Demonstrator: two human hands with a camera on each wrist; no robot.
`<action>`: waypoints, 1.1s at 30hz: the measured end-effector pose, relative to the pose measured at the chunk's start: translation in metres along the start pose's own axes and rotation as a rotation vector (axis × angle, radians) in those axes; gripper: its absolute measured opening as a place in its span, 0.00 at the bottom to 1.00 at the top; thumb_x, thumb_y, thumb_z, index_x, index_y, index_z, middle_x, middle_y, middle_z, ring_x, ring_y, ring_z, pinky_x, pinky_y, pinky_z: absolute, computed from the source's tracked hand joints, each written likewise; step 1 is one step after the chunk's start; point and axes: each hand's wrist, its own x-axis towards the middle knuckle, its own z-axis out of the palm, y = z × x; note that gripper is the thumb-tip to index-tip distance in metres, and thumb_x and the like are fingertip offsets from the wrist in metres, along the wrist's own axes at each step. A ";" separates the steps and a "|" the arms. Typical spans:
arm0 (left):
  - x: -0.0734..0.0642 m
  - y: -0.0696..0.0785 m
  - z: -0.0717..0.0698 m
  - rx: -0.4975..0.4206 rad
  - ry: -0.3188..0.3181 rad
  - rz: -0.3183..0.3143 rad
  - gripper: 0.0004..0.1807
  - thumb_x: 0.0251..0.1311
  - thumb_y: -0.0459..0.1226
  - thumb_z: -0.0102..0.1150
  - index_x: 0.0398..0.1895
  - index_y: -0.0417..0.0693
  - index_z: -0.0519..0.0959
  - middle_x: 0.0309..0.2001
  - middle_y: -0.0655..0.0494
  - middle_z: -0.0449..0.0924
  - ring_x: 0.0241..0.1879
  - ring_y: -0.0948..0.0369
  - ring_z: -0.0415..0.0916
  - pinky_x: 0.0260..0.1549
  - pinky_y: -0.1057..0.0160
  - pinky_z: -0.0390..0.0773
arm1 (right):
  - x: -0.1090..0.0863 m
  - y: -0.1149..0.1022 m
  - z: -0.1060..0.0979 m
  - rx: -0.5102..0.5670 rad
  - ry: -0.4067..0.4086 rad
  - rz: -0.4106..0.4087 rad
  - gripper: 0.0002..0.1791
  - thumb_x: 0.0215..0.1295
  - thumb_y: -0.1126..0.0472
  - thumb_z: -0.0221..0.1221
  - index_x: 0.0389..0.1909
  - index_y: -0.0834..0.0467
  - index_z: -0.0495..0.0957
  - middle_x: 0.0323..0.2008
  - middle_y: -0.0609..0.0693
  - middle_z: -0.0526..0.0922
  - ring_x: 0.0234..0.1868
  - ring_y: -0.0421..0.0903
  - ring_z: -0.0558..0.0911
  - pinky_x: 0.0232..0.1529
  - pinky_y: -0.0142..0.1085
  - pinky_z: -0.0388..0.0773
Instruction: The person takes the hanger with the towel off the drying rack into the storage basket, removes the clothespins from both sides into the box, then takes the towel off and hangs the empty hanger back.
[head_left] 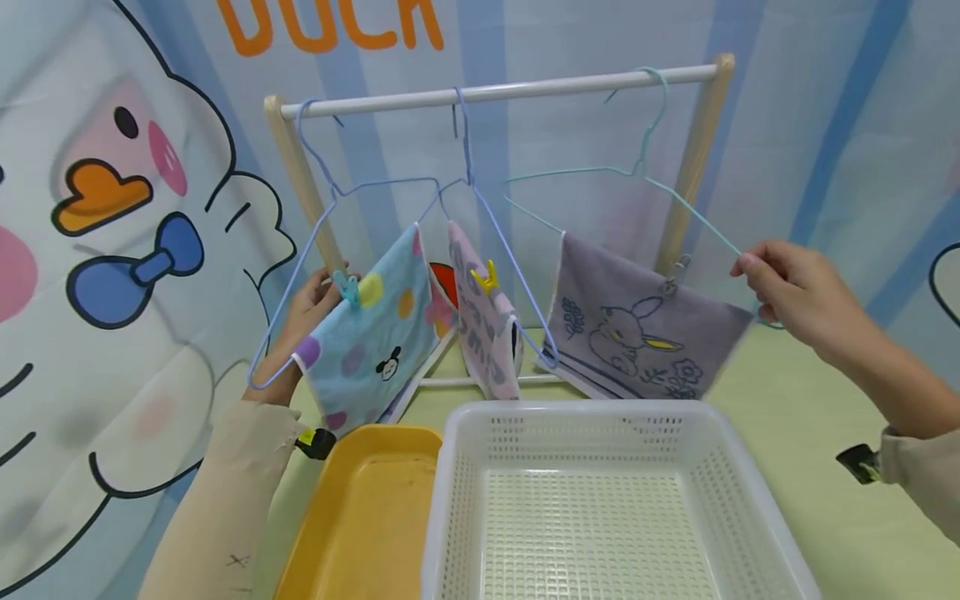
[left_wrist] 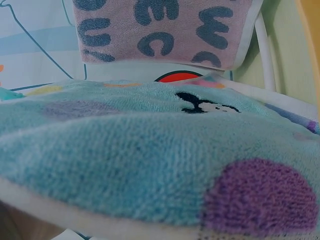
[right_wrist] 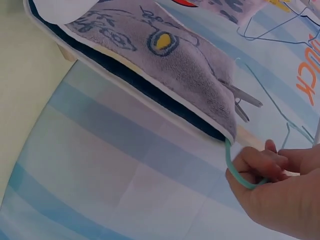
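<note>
At the far left, a cartoon backdrop is hanging behind everything. The left hand is reaching up behind a light-blue spotted cloth, its fingertips showing beside a teal clip and near the rack's wooden post; the cloth is covering part of it, so I cannot tell whether its fingers are gripping anything. That cloth is draping over a blue hanger, with the teal clip pinching its upper edge, and the hanger is hooking onto the rack's white bar. Below, a yellow tray is sitting on the pale green table. Next along, a pink lettered cloth is hanging from a second blue hanger, a yellow clip biting its edge. In front, a white basket is standing just beside the tray. Further right, a grey-purple rabbit cloth is slanting from a mint hanger, with a greyish clip holding its top edge. At the right, the right hand is gripping this hanger's outer end, thumb and fingers curling round the wire just beyond the cloth.
</note>
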 end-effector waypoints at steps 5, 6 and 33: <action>0.000 0.001 0.000 0.008 0.008 0.020 0.30 0.78 0.44 0.44 0.76 0.38 0.56 0.54 0.62 0.75 0.47 0.70 0.77 0.45 0.73 0.78 | 0.000 -0.001 0.001 0.003 0.083 -0.001 0.20 0.81 0.53 0.43 0.44 0.67 0.73 0.26 0.55 0.69 0.21 0.46 0.67 0.18 0.37 0.63; 0.000 0.001 0.000 0.002 0.008 0.015 0.30 0.77 0.44 0.44 0.76 0.38 0.56 0.54 0.62 0.75 0.47 0.70 0.77 0.44 0.73 0.78 | 0.000 -0.002 0.000 0.000 0.100 -0.002 0.19 0.81 0.53 0.43 0.43 0.67 0.73 0.24 0.55 0.69 0.19 0.45 0.66 0.17 0.38 0.62; -0.001 0.003 0.000 0.033 -0.001 -0.013 0.33 0.77 0.47 0.44 0.78 0.42 0.53 0.70 0.39 0.64 0.47 0.71 0.77 0.44 0.73 0.79 | -0.011 -0.033 -0.027 -0.111 0.298 -0.013 0.18 0.80 0.53 0.45 0.44 0.65 0.73 0.22 0.49 0.69 0.16 0.43 0.62 0.15 0.34 0.58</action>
